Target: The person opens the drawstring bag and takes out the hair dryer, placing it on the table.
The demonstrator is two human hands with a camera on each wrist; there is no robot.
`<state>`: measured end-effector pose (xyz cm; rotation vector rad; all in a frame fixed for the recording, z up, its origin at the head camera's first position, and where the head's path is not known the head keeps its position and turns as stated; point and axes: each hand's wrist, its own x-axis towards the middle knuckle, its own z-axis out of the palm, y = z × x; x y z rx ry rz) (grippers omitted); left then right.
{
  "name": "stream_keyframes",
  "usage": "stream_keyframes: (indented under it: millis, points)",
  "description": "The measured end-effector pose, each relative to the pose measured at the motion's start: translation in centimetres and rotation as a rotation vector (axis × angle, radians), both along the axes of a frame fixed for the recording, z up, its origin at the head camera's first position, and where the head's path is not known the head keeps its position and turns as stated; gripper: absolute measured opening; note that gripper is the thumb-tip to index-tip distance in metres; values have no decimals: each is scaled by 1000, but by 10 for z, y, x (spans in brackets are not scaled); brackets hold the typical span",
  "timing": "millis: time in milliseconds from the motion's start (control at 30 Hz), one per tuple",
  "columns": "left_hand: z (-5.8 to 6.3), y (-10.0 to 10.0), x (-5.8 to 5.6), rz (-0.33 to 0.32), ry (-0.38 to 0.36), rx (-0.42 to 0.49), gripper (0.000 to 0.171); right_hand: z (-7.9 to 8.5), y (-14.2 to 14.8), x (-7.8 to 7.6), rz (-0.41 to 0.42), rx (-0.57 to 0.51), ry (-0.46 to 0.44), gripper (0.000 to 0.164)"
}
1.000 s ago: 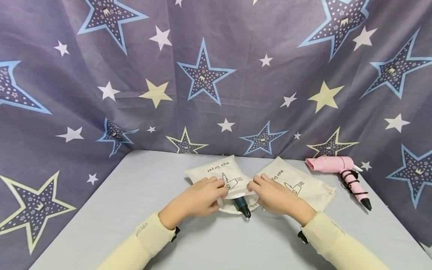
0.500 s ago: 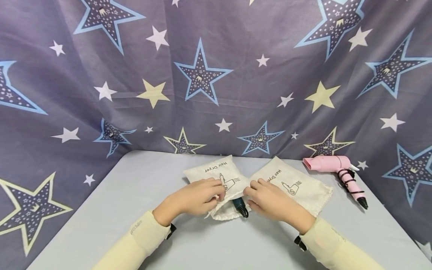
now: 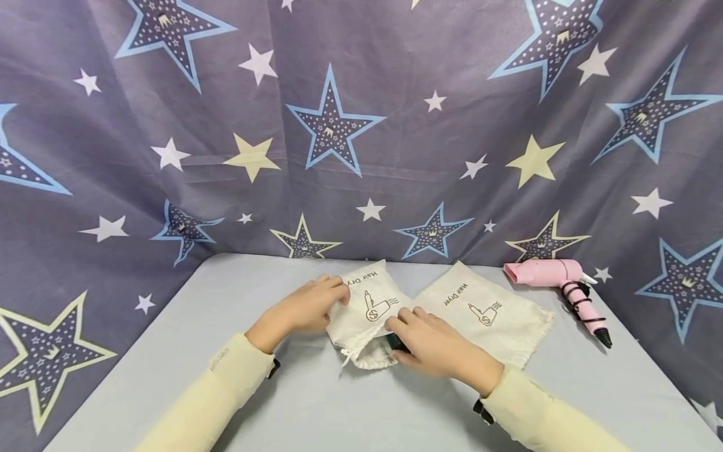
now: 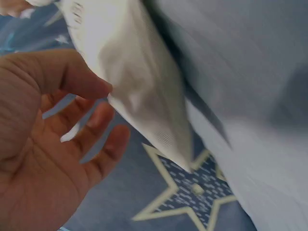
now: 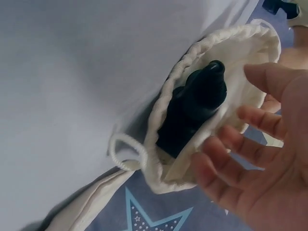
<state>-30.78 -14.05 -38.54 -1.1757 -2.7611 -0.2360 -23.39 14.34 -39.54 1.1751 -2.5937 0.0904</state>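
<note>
A cream drawstring bag (image 3: 361,314) printed "Hair Dryer" lies mid-table, its mouth facing the near side. Inside the mouth shows the dark green handle with black ribbed end of a hair dryer (image 5: 192,106); the rest is hidden in the cloth. My left hand (image 3: 313,304) is at the bag's far left side, thumb tip right at the cloth edge and fingers loosely bent apart. At the mouth's right side is my right hand (image 3: 432,342), thumb over the opening and loosely spread fingertips along the outer rim. A white cord (image 5: 127,149) loops from the rim.
A second cream "Hair Dryer" bag (image 3: 508,326) lies flat to the right, partly behind my right forearm. Farther right rests a pink hair dryer (image 3: 545,272) with a black cord wound round its handle. A star-patterned curtain (image 3: 361,188) stands behind the grey table (image 3: 350,414).
My left hand has left the bag's mouth and moved up and left along its side. The right hand has shifted left, over the handle end. The bag has turned slightly, its mouth swinging left.
</note>
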Motion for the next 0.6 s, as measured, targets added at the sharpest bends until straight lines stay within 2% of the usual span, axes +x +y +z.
stream_keyframes:
  millis: [167, 367, 600]
  points:
    - [-5, -17, -18, 76, -21, 2, 57, -2, -9, 2, -18, 25, -20, 40]
    - [-12, -28, -35, 64, -47, 16, 60, -5, -17, 3, -62, 71, -40, 45]
    - [-17, -37, -51, 61, -42, 32, 48, -5, -25, -2, -91, 46, -63, 42]
